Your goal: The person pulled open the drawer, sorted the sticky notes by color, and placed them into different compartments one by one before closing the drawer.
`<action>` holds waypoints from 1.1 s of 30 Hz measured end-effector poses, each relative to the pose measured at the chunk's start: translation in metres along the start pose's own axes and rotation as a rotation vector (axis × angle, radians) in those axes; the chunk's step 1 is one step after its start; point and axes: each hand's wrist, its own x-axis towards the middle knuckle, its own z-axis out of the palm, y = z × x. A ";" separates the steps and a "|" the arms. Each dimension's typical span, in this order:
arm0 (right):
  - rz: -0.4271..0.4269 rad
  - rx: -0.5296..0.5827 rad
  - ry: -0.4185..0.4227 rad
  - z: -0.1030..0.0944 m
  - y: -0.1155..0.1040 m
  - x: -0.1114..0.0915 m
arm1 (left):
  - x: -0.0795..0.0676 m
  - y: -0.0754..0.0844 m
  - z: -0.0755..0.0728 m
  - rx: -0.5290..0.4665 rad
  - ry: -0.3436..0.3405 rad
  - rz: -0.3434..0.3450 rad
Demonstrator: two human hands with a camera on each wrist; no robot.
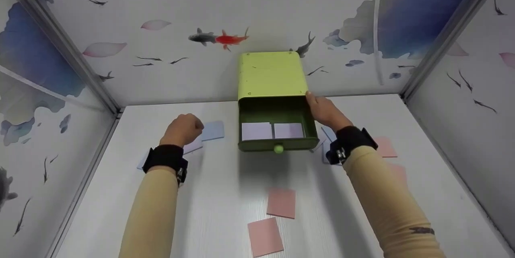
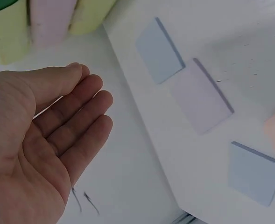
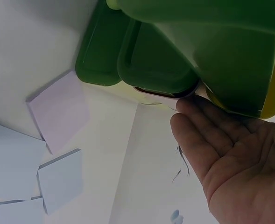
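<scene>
A yellow-green drawer unit stands against the back wall, its dark green top drawer pulled out. Two lilac note pads, one on the left and one on the right, lie side by side in that drawer. At the unit's right front edge is my right hand, thumb at the top corner and nearly straight fingers along the side. My left hand hovers over the table left of the unit, fingers loosely bent, palm holding nothing in the left wrist view. Beneath it lie a blue pad and a lilac pad.
Two pink pads, a nearer one and a farther one, lie at the table's front. More pink pads are beyond my right wrist. Right of the unit sit a lilac pad and several blue pads. Printed walls enclose the table.
</scene>
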 end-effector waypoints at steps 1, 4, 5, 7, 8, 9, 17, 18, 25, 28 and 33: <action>0.003 -0.001 0.001 0.000 0.000 0.000 | 0.000 -0.004 0.004 -0.001 -0.006 -0.012; 0.014 0.004 0.010 -0.001 0.000 -0.001 | 0.000 -0.013 0.015 -0.009 -0.016 -0.039; 0.016 0.007 0.013 -0.001 -0.001 -0.001 | 0.000 -0.016 0.018 -0.009 -0.016 -0.044; 0.016 0.008 0.019 -0.001 -0.001 -0.001 | 0.000 -0.020 0.023 -0.011 -0.018 -0.055; 0.014 0.007 0.022 -0.001 -0.001 -0.001 | 0.000 -0.022 0.026 -0.011 -0.019 -0.061; 0.011 0.008 0.023 -0.001 -0.001 -0.001 | 0.000 -0.024 0.028 -0.007 -0.021 -0.065; 0.022 0.015 0.006 0.000 0.000 -0.001 | 0.002 -0.042 0.053 -0.017 -0.045 -0.114; 0.018 0.015 0.009 0.001 0.000 -0.001 | 0.002 -0.044 0.056 -0.019 -0.048 -0.120; 0.007 0.033 0.013 0.006 -0.001 -0.002 | 0.003 -0.057 0.072 -0.002 -0.065 -0.129; 0.006 0.028 0.022 0.005 -0.002 -0.002 | 0.004 -0.058 0.075 0.014 -0.064 -0.125; 0.012 0.023 0.047 0.003 0.000 -0.003 | 0.011 -0.057 0.080 0.047 -0.070 -0.109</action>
